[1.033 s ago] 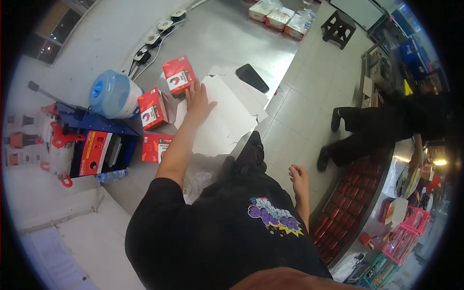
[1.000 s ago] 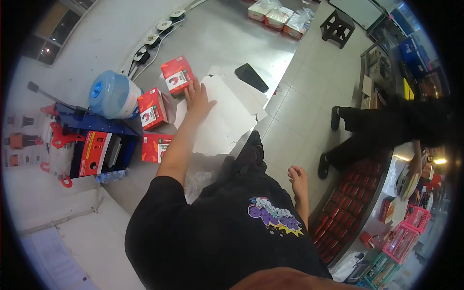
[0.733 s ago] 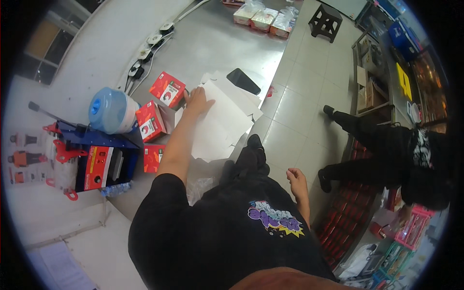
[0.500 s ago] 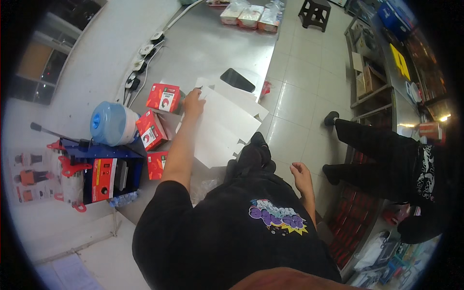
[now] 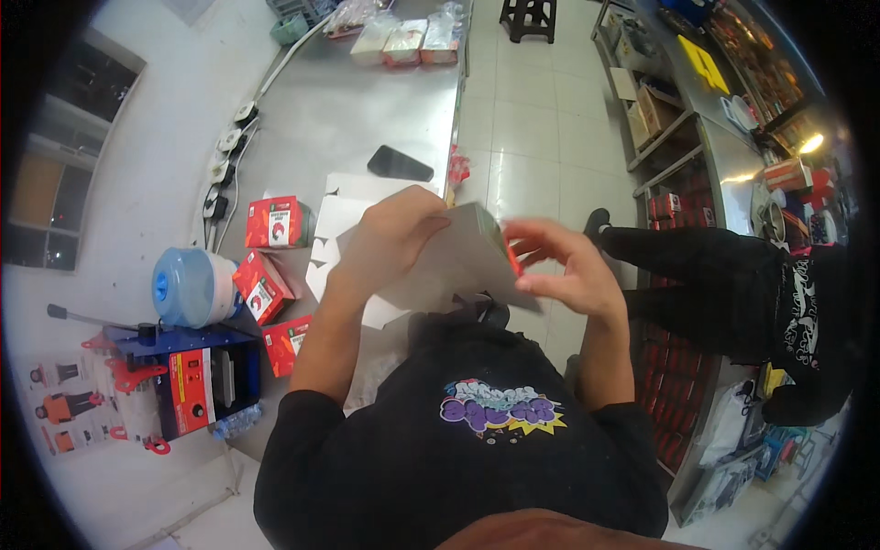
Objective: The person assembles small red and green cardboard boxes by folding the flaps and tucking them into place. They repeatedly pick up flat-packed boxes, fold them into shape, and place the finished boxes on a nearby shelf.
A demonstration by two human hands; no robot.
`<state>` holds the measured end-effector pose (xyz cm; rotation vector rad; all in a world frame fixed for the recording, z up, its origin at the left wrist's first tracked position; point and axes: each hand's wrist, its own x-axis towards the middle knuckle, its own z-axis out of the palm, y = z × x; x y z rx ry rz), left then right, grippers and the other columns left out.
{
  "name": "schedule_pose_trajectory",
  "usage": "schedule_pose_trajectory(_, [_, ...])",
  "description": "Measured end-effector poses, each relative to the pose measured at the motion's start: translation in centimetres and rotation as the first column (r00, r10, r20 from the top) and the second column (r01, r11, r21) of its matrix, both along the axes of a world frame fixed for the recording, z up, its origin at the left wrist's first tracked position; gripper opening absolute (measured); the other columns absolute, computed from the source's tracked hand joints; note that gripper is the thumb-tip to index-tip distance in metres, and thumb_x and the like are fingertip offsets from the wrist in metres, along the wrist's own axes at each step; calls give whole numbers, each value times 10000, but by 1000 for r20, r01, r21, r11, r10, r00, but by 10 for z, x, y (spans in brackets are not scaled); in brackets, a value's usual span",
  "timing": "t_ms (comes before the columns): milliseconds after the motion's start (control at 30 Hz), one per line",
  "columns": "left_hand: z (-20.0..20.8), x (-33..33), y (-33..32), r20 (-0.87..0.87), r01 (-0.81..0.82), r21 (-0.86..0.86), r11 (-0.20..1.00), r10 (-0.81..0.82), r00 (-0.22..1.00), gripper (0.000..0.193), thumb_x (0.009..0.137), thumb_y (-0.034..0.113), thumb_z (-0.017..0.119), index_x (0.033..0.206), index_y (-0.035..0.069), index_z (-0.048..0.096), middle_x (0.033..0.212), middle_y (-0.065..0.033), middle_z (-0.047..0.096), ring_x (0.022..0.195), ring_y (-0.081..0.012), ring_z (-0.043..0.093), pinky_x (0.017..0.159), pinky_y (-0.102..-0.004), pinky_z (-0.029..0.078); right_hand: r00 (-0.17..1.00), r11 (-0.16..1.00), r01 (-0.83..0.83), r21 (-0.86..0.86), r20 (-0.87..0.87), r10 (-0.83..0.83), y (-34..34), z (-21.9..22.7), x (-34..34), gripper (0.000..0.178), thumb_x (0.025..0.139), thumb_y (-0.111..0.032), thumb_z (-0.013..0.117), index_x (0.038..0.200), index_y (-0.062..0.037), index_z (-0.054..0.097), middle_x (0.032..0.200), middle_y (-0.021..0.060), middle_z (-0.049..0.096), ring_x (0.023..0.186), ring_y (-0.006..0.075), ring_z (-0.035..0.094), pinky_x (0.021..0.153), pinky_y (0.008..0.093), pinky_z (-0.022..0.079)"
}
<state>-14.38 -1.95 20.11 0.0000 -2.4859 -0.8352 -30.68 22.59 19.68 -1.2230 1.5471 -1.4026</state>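
Left hand (image 5: 399, 225) clenched on left edge of grey carton sheet (image 5: 458, 257), raised between the hands; right hand (image 5: 573, 266) half-curled at its red right edge, grip unclear; left, white sheets (image 5: 346, 194), then three red boxes (image 5: 272, 223); far, dark phone (image 5: 400, 163).

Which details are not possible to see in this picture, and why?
All in the head view:
Held card: far side turned away from the camera.
Nearest red box: partly hidden by the left forearm.
Dark stool: top cut off by the upper edge.
Right hand: slightly blurred; its grip is unclear.
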Motion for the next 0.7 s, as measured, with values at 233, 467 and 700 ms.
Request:
schedule_pose_trajectory(233, [11, -18, 20, -214, 38, -217, 975, -85, 973, 228, 813, -17, 765, 1011, 60, 681, 986, -89, 693, 935, -288, 660, 953, -437, 495, 900, 950, 313, -24, -312, -304, -6, 11, 18, 490, 888, -104, 705, 1356, -30, 578, 1211, 189, 706, 1073, 324, 701, 823, 377, 561])
schedule_pose_trajectory(467, [-23, -19, 62, -258, 20, 616, 787, 178, 950, 600, 957, 240, 691, 1416, 26, 369, 1385, -172, 460, 1249, -311, 526, 1068, -462, 443, 534, 642, 663, -385, -357, -766, -7, -13, 32, 275, 878, 24, 655, 1147, -12, 698, 1131, 167, 726, 1002, 349, 693, 866, 408, 540])
schedule_pose_trajectory(700, [-18, -23, 78, -109, 103, 981, -163, -25, 994, 443, 1068, 218, 533, 1441, 0, 436, 1366, -146, 590, 1236, -248, 619, 1042, -422, 530, 439, 800, 391, -454, -672, -596, -12, -22, 58, 449, 767, -21, 717, 1212, -75, 736, 1218, 134, 693, 1146, 345, 645, 1041, 429, 489])
